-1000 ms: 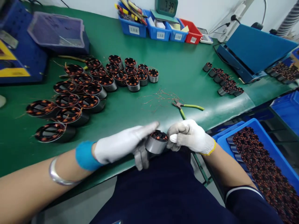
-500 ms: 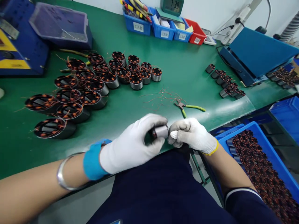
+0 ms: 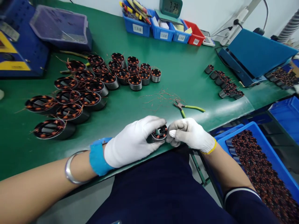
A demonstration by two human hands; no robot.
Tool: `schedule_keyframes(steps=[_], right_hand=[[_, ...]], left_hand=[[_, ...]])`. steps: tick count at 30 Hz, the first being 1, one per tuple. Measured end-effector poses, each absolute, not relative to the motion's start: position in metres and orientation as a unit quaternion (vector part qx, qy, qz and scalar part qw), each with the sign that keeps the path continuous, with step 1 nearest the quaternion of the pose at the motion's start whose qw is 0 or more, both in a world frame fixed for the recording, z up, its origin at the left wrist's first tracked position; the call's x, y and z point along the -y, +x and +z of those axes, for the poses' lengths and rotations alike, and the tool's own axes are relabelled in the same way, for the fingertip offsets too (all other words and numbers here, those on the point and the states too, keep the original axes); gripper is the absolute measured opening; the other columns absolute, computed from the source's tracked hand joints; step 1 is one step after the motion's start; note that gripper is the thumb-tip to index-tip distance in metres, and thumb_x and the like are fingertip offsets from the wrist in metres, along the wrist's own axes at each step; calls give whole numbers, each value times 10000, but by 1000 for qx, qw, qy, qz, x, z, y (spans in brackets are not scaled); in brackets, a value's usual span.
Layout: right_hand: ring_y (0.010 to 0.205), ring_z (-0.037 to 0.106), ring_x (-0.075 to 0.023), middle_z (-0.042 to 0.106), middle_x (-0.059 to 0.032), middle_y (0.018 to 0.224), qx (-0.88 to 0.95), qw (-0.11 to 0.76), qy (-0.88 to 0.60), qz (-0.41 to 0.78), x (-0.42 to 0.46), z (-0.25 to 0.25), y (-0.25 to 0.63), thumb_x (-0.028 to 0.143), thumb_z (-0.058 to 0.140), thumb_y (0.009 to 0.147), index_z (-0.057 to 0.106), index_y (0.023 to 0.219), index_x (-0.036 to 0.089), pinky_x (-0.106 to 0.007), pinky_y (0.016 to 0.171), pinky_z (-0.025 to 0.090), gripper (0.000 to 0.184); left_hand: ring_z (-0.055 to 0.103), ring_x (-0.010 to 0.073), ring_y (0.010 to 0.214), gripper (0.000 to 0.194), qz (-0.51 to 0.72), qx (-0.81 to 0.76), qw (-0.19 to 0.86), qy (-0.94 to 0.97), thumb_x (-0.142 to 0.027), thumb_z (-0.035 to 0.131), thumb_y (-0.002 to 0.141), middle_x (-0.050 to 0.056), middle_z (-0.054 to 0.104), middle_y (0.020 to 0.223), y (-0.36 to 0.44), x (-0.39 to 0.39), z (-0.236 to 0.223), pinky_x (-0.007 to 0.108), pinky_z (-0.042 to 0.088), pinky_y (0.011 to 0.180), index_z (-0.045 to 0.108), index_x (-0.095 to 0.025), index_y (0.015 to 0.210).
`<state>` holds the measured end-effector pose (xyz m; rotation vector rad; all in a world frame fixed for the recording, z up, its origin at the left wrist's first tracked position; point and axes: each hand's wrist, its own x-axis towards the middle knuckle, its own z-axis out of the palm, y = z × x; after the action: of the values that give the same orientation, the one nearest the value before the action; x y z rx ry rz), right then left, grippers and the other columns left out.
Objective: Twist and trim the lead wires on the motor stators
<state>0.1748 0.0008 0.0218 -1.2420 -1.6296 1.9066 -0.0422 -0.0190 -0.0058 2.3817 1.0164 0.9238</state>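
Note:
My left hand (image 3: 137,141), in a white glove, is closed around a motor stator (image 3: 160,133), a short metal ring with copper windings inside. The stator's open end faces up toward me near the table's front edge. Close against its right side is my right hand (image 3: 189,133), also gloved, with thumb and fingers pinched together. Whatever sits in that pinch, perhaps a thin wire, is too small to make out. Just beyond the hands lie diagonal cutters (image 3: 182,107) with green handles, jaws apart. Behind them are loose copper wire scraps (image 3: 161,96).
Several wound stators (image 3: 72,112) stand on the green table (image 3: 182,71) to the left. More sit by a blue machine (image 3: 259,57) at right. A blue crate (image 3: 254,124) full of stators is at lower right. Tool bins (image 3: 137,29) line the wall.
The stator in my left hand has turned from lying on its side to showing its open, wound end. My left hand has rotated with it; my right hand stays pinched.

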Motion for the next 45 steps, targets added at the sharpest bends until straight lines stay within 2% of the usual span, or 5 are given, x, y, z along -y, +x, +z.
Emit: schedule_keyframes(steps=[14, 25, 34, 41, 45], right_hand=[[1037, 638, -241, 670, -122, 1141, 955, 179, -219, -95, -9, 47, 189, 393, 556, 898, 590, 1153, 161, -453, 965, 494, 346], [852, 585, -206, 696, -77, 999, 952, 72, -293, -54, -3, 30, 173, 182, 390, 917, 656, 992, 181, -537, 1108, 313, 276], [819, 588, -206, 690, -50, 926, 927, -45, -368, -49, -32, 40, 213, 247, 372, 923, 673, 963, 239, -495, 1151, 255, 304], [1392, 262, -473, 274, -297, 1518, 828, -14, -561, 22, -47, -3, 270, 760, 692, 484, 267, 1474, 8, -597, 1072, 322, 1315], [1335, 372, -409, 377, -248, 1474, 837, -54, -544, 35, -35, 2, 267, 673, 614, 685, 271, 1482, 54, -528, 1025, 394, 1066]], left_hand=[[598, 149, 540, 403, 281, -362, 817, 349, -426, 660, 761, 17, 581, 794, -41, 21, 20, 298, 541, 473, 570, -175, 1063], [647, 249, 992, 413, 291, -447, 561, 633, -318, 681, 702, 73, 682, 1080, -35, 21, 10, 404, 525, 908, 602, -181, 1085], [636, 285, 943, 459, 193, -503, 181, 823, -250, 552, 785, 134, 607, 1146, -39, 17, -4, 423, 519, 824, 536, -147, 1233], [602, 343, 987, 616, 136, -567, 245, 775, -499, 693, 641, 138, 616, 1091, -48, -1, 7, 493, 501, 872, 614, -146, 1140], [631, 260, 936, 294, 189, -566, 344, 725, -366, 582, 756, 85, 673, 1004, -50, -7, 4, 426, 501, 882, 655, -175, 966]])
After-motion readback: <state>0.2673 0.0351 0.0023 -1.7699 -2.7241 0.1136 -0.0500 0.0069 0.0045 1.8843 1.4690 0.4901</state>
